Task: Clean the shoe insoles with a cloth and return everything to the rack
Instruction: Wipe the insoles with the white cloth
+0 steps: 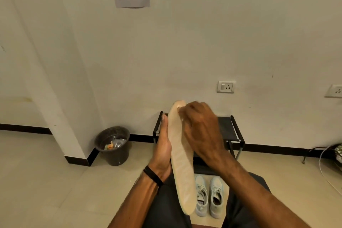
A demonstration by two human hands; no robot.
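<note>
I see the insole (182, 163) held up on edge in front of me, toe end raised toward the wall, heel end low over my lap. My left hand (163, 148) backs it along its left side with fingers laid out straight, a flat support rather than a closed grip. My right hand (200, 127) is curled over the toe end and blurred; I cannot tell whether a cloth sits under it, since none shows.

My worry is the flat left palm: with nothing wrapped round the insole, a hard rub at the toe could bend it or slide it down off my lap to the floor. The pair of pale shoes (209, 196) waits on the floor below, before the dark rack (235, 131).
</note>
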